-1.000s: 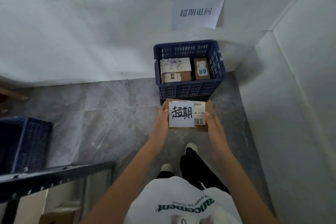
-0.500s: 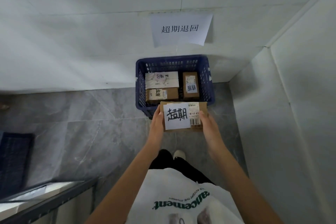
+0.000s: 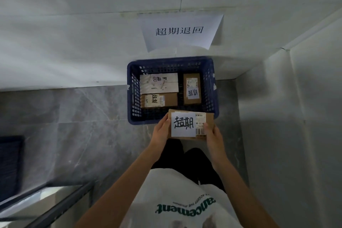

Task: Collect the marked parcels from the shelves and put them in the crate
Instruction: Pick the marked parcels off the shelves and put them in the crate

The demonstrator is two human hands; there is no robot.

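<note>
A brown cardboard parcel [image 3: 190, 124] with a white hand-written label and a barcode sticker is held flat in front of me. My left hand [image 3: 162, 131] grips its left edge and my right hand [image 3: 212, 135] grips its right edge. The parcel overlaps the near rim of a blue plastic crate [image 3: 133, 90] that stands on the floor against the wall. Inside the crate lie three marked parcels: a white box [image 3: 158, 83] at the back left, a brown box [image 3: 159, 100] in front of it, and an upright-lying brown box [image 3: 192, 89] on the right.
A paper sign [image 3: 180, 31] with printed characters hangs on the white wall above the crate. A white wall corner closes in on the right. Another dark blue crate [image 3: 9, 164] sits at the far left, and a metal shelf frame [image 3: 46, 207] crosses the lower left.
I have stepped closer to the crate, which now appears larger and nearer. The parcel in both hands has moved forward over the crate's near rim.
</note>
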